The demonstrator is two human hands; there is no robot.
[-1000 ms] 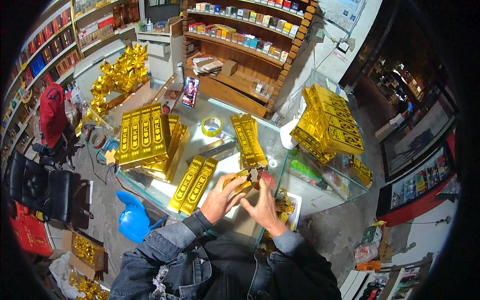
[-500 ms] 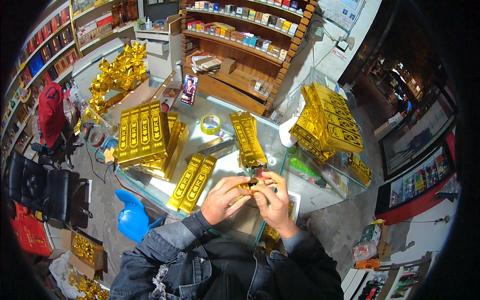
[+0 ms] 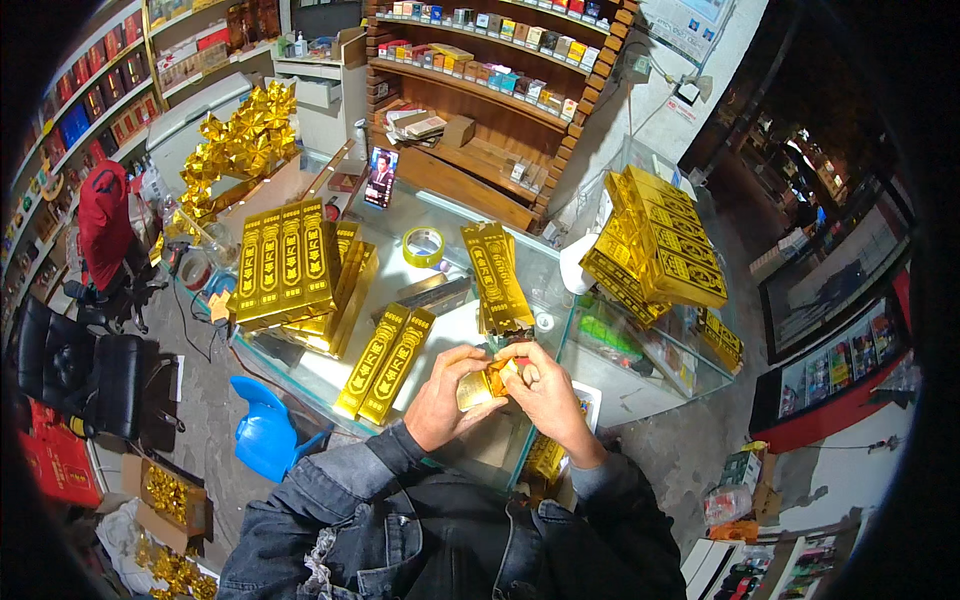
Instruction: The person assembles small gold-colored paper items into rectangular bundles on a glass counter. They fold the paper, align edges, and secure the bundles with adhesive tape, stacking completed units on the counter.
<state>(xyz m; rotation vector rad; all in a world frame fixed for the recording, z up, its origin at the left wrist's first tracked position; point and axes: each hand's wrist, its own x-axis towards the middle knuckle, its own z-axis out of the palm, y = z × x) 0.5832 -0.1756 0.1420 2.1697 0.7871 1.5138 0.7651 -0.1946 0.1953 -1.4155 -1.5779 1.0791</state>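
Note:
Over the front edge of the glass counter, my left hand pinches a piece of gold foil paper with an orange part showing. My right hand has its fingers closed on the right end of the same piece. Just beyond my fingers lie flat gold printed strips, overlapping, with torn-looking near ends. Two long gold printed packs lie side by side to the left of my left hand. Farther left is a stack of similar gold packs.
On the glass counter are a roll of yellow tape, a dark box and a lit phone standing upright. More gold packs are piled at right. A blue plastic chair stands at left; gold foil ornaments sit behind.
Between my hands the gold foil piece has turned, showing more of its gold face and orange part. My fingers have shifted around it; things on the counter stay put.

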